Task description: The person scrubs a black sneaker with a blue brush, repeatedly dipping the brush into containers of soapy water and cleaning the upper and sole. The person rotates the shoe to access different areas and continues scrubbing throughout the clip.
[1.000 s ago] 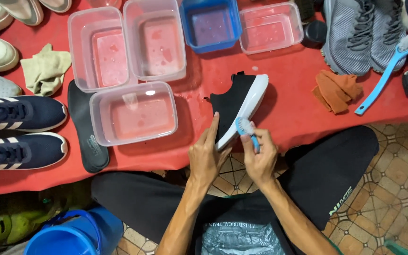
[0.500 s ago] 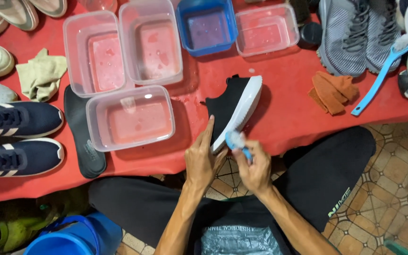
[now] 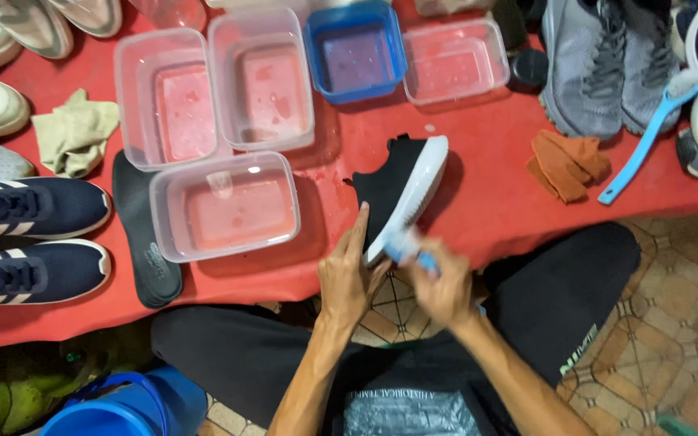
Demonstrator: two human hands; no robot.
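A black sneaker with a white sole [image 3: 401, 187] lies on its side on the red table [image 3: 478, 202], its toe end near the table's front edge. My left hand [image 3: 350, 274] holds that end, fingers along the black upper. My right hand [image 3: 443, 287], blurred with motion, grips a small blue brush [image 3: 410, 249] whose bristles press on the white sole at the toe end.
Three clear tubs [image 3: 224, 206] and a blue tub [image 3: 355, 50] hold water. A black insole [image 3: 143, 234], navy sneakers [image 3: 30, 234], a beige cloth [image 3: 74, 133], an orange cloth [image 3: 569, 165], a long blue brush [image 3: 648, 137] and grey sneakers [image 3: 599, 60] lie around. A blue bucket [image 3: 119, 408] stands below.
My right hand has slid the brush down the white sole toward the toe end and is now blurred. My left hand stays on the sneaker.
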